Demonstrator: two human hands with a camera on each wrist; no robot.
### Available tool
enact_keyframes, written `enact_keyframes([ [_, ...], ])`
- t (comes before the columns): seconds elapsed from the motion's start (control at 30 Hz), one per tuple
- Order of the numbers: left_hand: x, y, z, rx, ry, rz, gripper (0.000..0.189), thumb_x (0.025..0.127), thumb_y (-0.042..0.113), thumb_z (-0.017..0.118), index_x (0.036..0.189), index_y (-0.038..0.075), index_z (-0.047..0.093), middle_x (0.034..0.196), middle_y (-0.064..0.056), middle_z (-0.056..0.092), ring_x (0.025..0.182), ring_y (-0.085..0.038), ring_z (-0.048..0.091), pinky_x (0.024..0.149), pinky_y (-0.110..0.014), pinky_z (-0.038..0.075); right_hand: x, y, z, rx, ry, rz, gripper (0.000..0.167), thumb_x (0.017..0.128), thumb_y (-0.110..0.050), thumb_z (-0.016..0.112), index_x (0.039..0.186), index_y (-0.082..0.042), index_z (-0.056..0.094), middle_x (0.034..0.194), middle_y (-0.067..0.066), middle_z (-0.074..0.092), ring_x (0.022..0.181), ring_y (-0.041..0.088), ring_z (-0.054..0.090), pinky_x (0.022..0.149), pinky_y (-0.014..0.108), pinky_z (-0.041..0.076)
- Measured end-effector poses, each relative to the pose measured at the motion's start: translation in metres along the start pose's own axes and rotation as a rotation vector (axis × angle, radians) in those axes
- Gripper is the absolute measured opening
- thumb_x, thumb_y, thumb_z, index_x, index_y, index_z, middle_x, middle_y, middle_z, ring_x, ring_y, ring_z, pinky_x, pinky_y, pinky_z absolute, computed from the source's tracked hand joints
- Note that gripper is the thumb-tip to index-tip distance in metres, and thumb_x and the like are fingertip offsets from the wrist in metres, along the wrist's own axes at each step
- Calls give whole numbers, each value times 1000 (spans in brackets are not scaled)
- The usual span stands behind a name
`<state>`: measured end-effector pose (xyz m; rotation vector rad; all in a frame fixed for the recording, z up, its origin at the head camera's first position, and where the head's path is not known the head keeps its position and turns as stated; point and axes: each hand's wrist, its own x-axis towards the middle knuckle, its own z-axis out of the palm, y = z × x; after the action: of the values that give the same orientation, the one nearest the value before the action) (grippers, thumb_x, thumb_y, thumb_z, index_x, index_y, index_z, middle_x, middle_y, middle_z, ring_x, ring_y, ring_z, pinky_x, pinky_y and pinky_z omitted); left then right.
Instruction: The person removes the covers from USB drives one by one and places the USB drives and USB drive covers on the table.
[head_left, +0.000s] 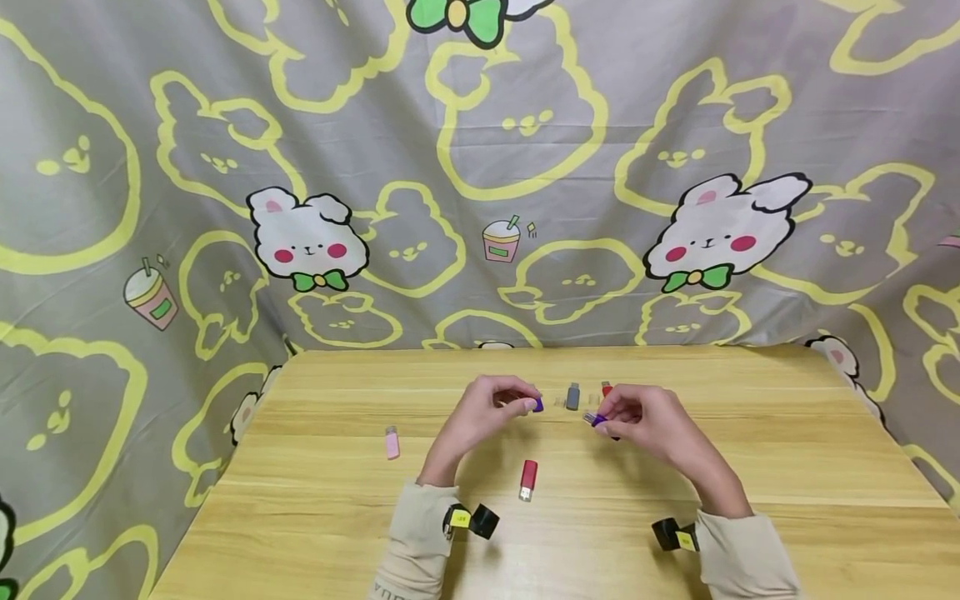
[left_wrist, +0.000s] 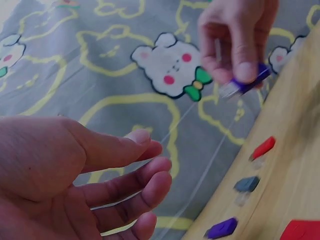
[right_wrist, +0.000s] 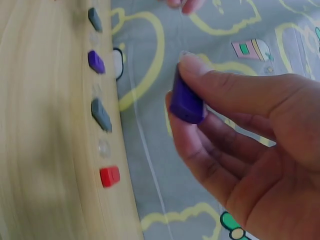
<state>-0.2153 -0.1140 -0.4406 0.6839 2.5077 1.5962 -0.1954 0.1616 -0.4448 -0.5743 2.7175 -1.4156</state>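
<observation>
In the head view my right hand pinches a purple USB stick between thumb and fingers. Its silvery plug end points left, toward my left hand. The left wrist view shows that plug end standing out past the right thumb. My left thumb and index finger meet at their tips, the other fingers loosely bent, and nothing shows between them. Another purple USB stick lies on the table just beyond the left fingertips. A grey USB stick and a red one lie between and behind the hands.
Small clear caps lie between the sticks in the back row, where another grey stick also lies. Nearer me are a red USB stick and a pink one. A patterned curtain hangs behind the wooden table.
</observation>
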Motion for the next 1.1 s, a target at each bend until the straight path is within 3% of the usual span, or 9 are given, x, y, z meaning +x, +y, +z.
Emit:
enact_keyframes([
  [0.4,4,7,23,-41,-79,25,15,95,7,74,109,1,77,100,-9,76,80,-16,68,71,-23,54,3,-15,15,7,63,-52,12,85,-3,83,89,-11,75,84,-4,73,77,11,70,69,26,58],
  [0.6,5,8,32,-55,-36,20,9,95,5,74,103,3,76,91,-6,75,79,-27,71,67,-23,54,5,-18,20,19,106,-67,13,84,-4,84,88,-10,74,84,-2,73,76,11,70,69,26,59],
  [0.73,6,10,36,-49,10,22,6,94,5,74,100,3,75,89,-6,75,77,-26,71,66,-23,54,6,-21,22,3,116,-65,13,84,-5,84,88,-10,73,84,-2,73,77,12,70,69,25,59],
  [0.97,6,12,39,-49,46,23,5,95,5,73,99,4,75,87,-3,74,71,-8,66,63,-20,51,7,-22,24,-7,133,-77,12,85,-5,84,88,-10,73,85,-2,73,78,13,71,68,25,59],
  [1.1,7,13,39,-55,50,28,5,95,3,73,99,2,75,85,-4,73,68,-5,63,60,-19,49,7,-21,24,-12,135,-76,14,84,-5,84,88,-12,73,85,-3,73,78,12,71,69,24,59],
])
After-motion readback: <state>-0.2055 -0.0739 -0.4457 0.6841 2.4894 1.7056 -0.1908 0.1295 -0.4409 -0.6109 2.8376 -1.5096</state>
